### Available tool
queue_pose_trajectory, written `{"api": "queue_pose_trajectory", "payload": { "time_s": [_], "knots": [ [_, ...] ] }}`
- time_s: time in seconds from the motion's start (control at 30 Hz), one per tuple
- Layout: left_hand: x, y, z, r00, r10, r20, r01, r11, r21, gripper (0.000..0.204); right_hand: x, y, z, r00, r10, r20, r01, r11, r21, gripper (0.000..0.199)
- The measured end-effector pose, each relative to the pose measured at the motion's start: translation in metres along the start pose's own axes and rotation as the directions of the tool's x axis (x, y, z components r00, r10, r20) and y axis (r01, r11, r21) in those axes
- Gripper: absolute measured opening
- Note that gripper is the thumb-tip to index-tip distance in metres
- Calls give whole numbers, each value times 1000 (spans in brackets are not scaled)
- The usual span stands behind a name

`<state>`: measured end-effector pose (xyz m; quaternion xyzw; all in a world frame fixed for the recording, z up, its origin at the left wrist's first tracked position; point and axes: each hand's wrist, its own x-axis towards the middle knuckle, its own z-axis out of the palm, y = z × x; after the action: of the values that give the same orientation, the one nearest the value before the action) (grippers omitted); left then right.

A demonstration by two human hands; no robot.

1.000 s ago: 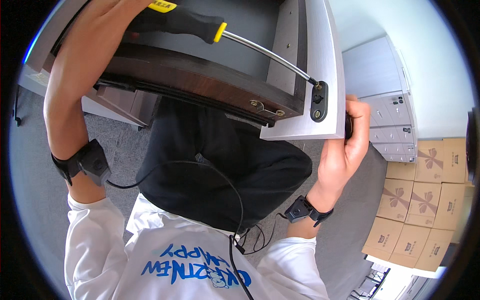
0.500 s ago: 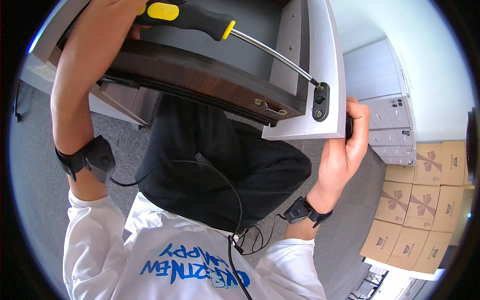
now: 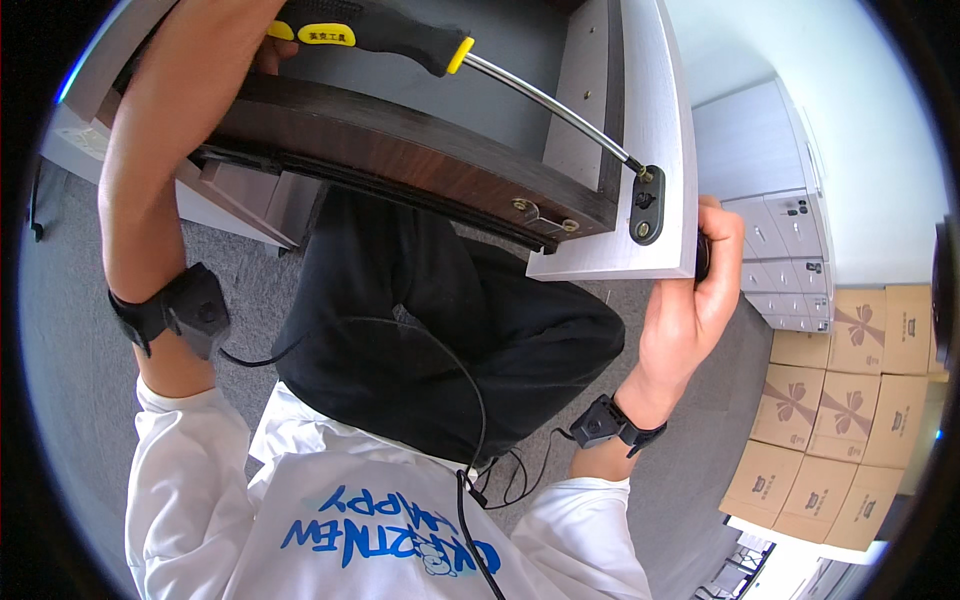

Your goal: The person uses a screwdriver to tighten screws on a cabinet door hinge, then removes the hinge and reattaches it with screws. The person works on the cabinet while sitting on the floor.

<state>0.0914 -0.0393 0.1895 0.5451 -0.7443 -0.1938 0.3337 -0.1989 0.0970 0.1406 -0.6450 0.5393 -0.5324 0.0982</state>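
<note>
My left hand (image 3: 272, 52) is at the top edge, mostly cut off, with its fingers closed about the screwdriver's black and yellow handle (image 3: 400, 40). The long steel shaft slants down to the right, its tip on the upper screw of a black oblong plate (image 3: 648, 215). That plate sits on the inner side of a pale drawer front (image 3: 612, 258), joined to a dark wood drawer (image 3: 400, 155). On the front's outer side, my right hand (image 3: 690, 295) curls its fingers around a black round part (image 3: 702, 257), some fingers hidden behind the panel.
A metal bracket (image 3: 545, 217) with two screws is on the drawer's side. My crossed legs in black trousers (image 3: 430, 330) are under the drawer. Cables (image 3: 478, 400) run from the wrist devices. Brown cartons (image 3: 790, 410) and pale cabinets (image 3: 780, 225) stand at the right.
The screwdriver handle has turned slightly about its axis, so its yellow patch looks narrower. The drawer front and my right hand appear shifted a little to the right.
</note>
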Motion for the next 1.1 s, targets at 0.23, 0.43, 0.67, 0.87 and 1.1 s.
{"api": "queue_pose_trajectory", "payload": {
  "time_s": [0.23, 0.43, 0.67, 0.87, 1.1],
  "knots": [
    [-1, -4, 8, 936, 349, -42, -351, 916, -195, 26, 1, -2, 2, 1000, -20, -3, 20, 1000, -17, 19],
    [3, -10, 4, 958, 274, -80, -285, 899, -331, 26, 1, -1, 2, 1000, -17, -26, 16, 999, -31, 18],
    [-6, -2, 7, 962, 259, -90, -260, 965, -9, 24, -1, 1, 0, 1000, 1, -28, -2, 1000, -8, 18],
    [2, -12, 10, 939, 323, -115, -343, 883, -321, 39, -2, 4, 0, 999, 4, -40, -3, 1000, 8, 16],
    [3, 6, -31, 948, 181, 261, 6, 811, -586, 40, -3, 3, -1, 998, 28, -56, -29, 1000, -1, 18]
  ]
}}
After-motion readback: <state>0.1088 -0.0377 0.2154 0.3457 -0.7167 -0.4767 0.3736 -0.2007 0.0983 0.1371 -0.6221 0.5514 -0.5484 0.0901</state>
